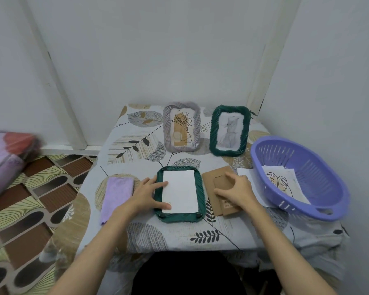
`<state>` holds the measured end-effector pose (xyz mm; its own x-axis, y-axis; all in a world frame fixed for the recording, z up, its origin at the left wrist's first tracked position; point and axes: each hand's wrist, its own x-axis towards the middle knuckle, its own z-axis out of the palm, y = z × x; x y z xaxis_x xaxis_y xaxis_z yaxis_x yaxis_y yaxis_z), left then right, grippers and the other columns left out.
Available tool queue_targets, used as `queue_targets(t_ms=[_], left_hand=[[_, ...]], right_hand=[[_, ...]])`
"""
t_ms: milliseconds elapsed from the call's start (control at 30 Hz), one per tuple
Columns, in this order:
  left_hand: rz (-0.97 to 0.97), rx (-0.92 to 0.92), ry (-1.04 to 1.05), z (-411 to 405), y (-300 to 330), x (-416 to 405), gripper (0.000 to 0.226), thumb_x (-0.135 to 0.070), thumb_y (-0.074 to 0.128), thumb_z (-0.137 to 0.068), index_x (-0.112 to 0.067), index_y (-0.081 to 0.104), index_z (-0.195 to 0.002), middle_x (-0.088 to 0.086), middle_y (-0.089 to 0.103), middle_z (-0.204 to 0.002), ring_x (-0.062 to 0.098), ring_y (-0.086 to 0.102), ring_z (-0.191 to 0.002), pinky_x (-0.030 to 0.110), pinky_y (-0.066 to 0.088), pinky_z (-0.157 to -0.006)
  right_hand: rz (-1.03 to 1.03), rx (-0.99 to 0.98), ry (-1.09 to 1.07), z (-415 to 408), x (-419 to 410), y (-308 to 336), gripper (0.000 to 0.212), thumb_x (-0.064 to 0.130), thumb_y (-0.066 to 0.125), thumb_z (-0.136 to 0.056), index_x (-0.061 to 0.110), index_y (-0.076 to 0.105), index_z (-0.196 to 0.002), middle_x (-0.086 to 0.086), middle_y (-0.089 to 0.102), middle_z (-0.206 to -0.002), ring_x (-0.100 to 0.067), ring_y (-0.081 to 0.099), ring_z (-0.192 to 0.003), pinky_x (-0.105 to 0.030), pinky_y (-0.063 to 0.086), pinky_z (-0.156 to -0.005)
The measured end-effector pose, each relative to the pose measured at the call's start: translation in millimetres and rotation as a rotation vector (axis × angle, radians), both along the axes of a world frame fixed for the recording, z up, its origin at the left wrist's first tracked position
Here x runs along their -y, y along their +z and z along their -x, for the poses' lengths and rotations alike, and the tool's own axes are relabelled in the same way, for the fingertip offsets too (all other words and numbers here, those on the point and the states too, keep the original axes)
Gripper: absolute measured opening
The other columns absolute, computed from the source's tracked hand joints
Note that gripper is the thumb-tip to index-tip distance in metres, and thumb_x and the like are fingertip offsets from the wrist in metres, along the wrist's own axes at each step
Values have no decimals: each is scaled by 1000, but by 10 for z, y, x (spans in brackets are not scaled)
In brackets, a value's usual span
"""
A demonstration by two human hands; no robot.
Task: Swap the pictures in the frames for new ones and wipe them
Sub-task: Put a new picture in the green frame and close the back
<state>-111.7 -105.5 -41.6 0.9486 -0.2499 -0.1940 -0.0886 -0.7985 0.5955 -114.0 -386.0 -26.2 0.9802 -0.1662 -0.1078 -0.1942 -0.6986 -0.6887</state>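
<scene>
A dark green woven frame (200, 192) lies face down in front of me with a white sheet (180, 191) showing in its opening. My left hand (147, 194) rests on the frame's left edge, fingers and thumb touching the sheet. My right hand (235, 191) sits on the brown cardboard backing (209, 182) to the right of the frame, with its fingers curled over the board's stand flap. A folded lilac cloth (117, 194) lies to the left. At the back stand a grey frame (182, 126) and a second green frame (229, 130), each with a drawing in it.
A purple plastic basket (307, 167) at the right holds paper pictures (283, 182), and a white sheet (245, 173) lies beside it. The small table (136, 150) has a leaf-patterned cover and stands in a wall corner. Folded bedding (4, 158) lies on the floor at the left.
</scene>
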Motion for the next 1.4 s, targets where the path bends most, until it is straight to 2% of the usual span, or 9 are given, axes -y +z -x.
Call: queue_targets(t_ms=[200, 333, 400, 500, 733, 933, 1100, 1233, 1400], left_hand=[[0, 11, 15, -14, -36, 5, 85, -39, 79, -68, -30, 37, -141, 2, 10, -157, 24, 1, -144, 39, 7, -115], [17, 23, 22, -7, -47, 10, 84, -40, 80, -67, -31, 39, -140, 1, 13, -156, 23, 3, -144, 38, 8, -114], [26, 28, 26, -2, -44, 12, 84, -39, 80, -67, -31, 39, -139, 0, 14, -156, 22, 4, -144, 37, 9, -114], [36, 29, 29, 3, -56, 6, 83, -39, 81, -66, -31, 40, -139, 0, 15, -156, 22, 5, -143, 37, 9, -114], [42, 44, 26, -3, -108, -11, 91, -44, 79, -66, -29, 32, -143, -6, 15, -156, 20, 5, -143, 36, 9, -115], [207, -8, 54, -7, -152, -55, 79, -40, 72, -76, -33, 30, -143, -8, 19, -154, 18, 3, -143, 38, 8, -115], [31, 26, 2, -62, -154, -56, 74, -45, 70, -76, -35, 34, -141, -7, 15, -155, 22, 4, -143, 39, 7, -115], [4, 15, -23, -81, -129, -50, 76, -44, 72, -75, -36, 35, -140, -5, 13, -156, 24, 4, -143, 38, 7, -115], [8, 26, -24, -85, -141, -73, 76, -45, 73, -73, -37, 36, -139, -4, 15, -156, 22, 5, -142, 39, 8, -115]], right_hand=[[-143, -17, 47, -25, 137, 180, 64, 12, 75, -76, 14, 48, -134, -10, 49, -137, -24, 49, -121, -36, 41, -100], [-126, 204, 2, -15, 131, 342, 64, 12, 72, -78, 18, 45, -136, -8, 49, -122, -22, 50, -111, -38, 43, -99], [-225, 284, -19, -40, 96, 428, 63, 12, 73, -77, 18, 48, -134, -4, 51, -115, -19, 52, -106, -35, 44, -97], [-503, 168, 41, -72, -76, 458, 61, 6, 74, -75, 13, 52, -131, -3, 56, -120, -18, 57, -104, -33, 48, -92], [-688, -38, 48, -80, -520, 89, 57, 2, 73, -75, 11, 54, -128, -9, 57, -123, -25, 57, -111, -38, 51, -91], [-662, -34, 36, -54, -611, 17, 58, 1, 71, -76, 8, 51, -130, -12, 57, -125, -25, 57, -110, -41, 49, -94], [-597, 24, 61, -31, -572, 107, 58, -2, 68, -79, 4, 47, -133, -12, 53, -130, -14, 53, -104, -25, 47, -88], [-554, 36, 80, 4, -569, 83, 57, -2, 69, -78, 3, 49, -131, -12, 52, -133, -20, 52, -115, -31, 43, -101], [-512, 69, 124, 11, -662, 17, 58, 0, 71, -77, 4, 50, -131, -11, 53, -132, -19, 54, -114, -34, 44, -101]])
